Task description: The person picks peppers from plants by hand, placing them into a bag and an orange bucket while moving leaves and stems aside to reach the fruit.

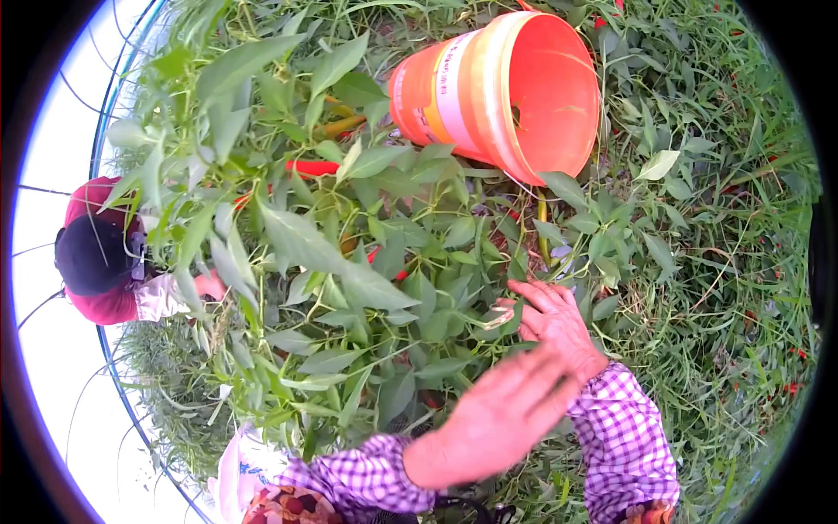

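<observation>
My left hand [497, 415] comes in from the lower left, blurred by motion, its fingers stretched out and apart with nothing visible in them. It crosses in front of the wrist of my right hand [559, 330]. That right hand reaches in among the leaves of a pepper plant [367, 227], its fingers extended and slightly apart; leaves partly cover the fingertips, and no held pepper shows. Just above the right hand hangs a yellowish-green pepper [543, 229]. A red pepper [312, 167] shows farther left between the leaves.
An orange bucket [497, 92] lies tipped on its side among the plants, mouth toward the right. Another person [96, 249] in a dark cap and red top works at the left. Grass [742, 288] and scattered red peppers [793, 388] are on the right. A hooped cover stands behind the person.
</observation>
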{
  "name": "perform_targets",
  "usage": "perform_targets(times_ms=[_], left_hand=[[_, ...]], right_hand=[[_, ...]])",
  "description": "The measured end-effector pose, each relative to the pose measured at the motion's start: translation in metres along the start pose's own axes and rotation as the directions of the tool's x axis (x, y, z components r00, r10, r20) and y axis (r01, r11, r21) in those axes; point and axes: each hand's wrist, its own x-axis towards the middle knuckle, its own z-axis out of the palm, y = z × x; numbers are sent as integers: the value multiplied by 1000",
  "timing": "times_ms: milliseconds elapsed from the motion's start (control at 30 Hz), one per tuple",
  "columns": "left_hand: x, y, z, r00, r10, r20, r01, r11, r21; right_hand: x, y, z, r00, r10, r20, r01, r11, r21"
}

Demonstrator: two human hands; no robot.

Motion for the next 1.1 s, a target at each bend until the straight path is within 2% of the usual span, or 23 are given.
perform_targets(times_ms=[33, 67, 133, 200, 267, 300, 400, 433, 467, 533, 567, 600, 667, 733, 767, 800, 833, 867, 933, 967, 1000, 1067, 1100], left_hand=[[2, -17, -11, 995, -89, 37, 83, 987, 136], [-4, -34, -15, 981, -182, 61, 160, 950, 269], [-37, -67, -9, 935, -325, 139, 244, 879, 410], [-86, -86, 6, 796, -500, 342, 367, 847, 384], [-126, -93, 26, 762, -544, 351, 513, 838, 187], [-153, -98, 43, 773, -535, 342, 440, 839, 319], [-159, -85, 54, 855, -512, 84, 495, 853, 167], [-149, -80, 46, 664, -655, 360, 677, 731, 83], [-147, -76, 46, 604, -686, 405, 726, 684, 77], [-143, -71, 40, 484, -722, 495, 807, 587, 66], [-141, -68, 30, 517, -680, 520, 800, 599, -13], [-145, -66, 32, 611, -668, 425, 737, 676, 2], [-158, -56, 43, 773, -591, 232, 594, 802, 66], [-151, -48, 27, 801, -549, 241, 537, 835, 119], [-150, -45, 19, 819, -516, 250, 489, 856, 167], [-149, -40, 9, 835, -485, 260, 440, 872, 214], [-140, -32, -13, 860, -460, 221, 437, 887, 148], [-133, -29, -36, 892, -430, 140, 433, 901, 4], [-125, -33, -84, 918, -394, -38, 369, 887, -276], [-122, -41, -104, 851, -486, -199, 413, 853, -319], [-120, -52, -120, 750, -563, -347, 443, 817, -369], [-120, -88, -133, 554, -674, -488, 474, 738, -481], [-115, -106, -132, 522, -753, -401, 521, 654, -549]], right_hand=[[0, -8, -3, 999, 37, -15, -36, 997, 72], [0, -6, 1, 998, 60, 12, -60, 998, 22], [3, -8, 4, 993, 117, -27, -116, 992, 50], [6, -9, 4, 985, 169, -40, -161, 976, 147], [12, -8, -1, 983, 181, -20, -180, 983, 40], [16, -13, -11, 990, 140, -25, -141, 989, -46], [46, -57, -34, 973, 55, -225, -100, 976, -194], [57, -70, -34, 945, -19, -327, -47, 980, -192], [67, -86, -33, 920, -41, -389, -26, 986, -166], [87, -113, -23, 914, 43, -404, -23, 998, 54], [98, -117, -11, 897, 135, -421, -51, 977, 205], [109, -113, 2, 877, 200, -437, -43, 938, 343], [134, -111, 13, 881, 207, -426, -80, 952, 296], [149, -116, 19, 953, 287, -96, -202, 840, 504], [154, -123, 18, 979, 202, 30, -202, 928, 312], [151, -120, 34, 965, 257, 55, -260, 909, 325], [149, -118, 39, 975, 201, 91, -217, 945, 243], [146, -117, 41, 980, 147, 134, -167, 973, 159], [135, -121, 34, 995, 74, 68, -94, 922, 375], [128, -124, 30, 999, 46, 23, -52, 879, 474], [117, -123, 50, 991, 132, 8, -110, 789, 605], [106, -155, 20, 998, 26, -51, -1, 899, 439], [96, -155, 24, 998, -15, 66, -11, 925, 380]])
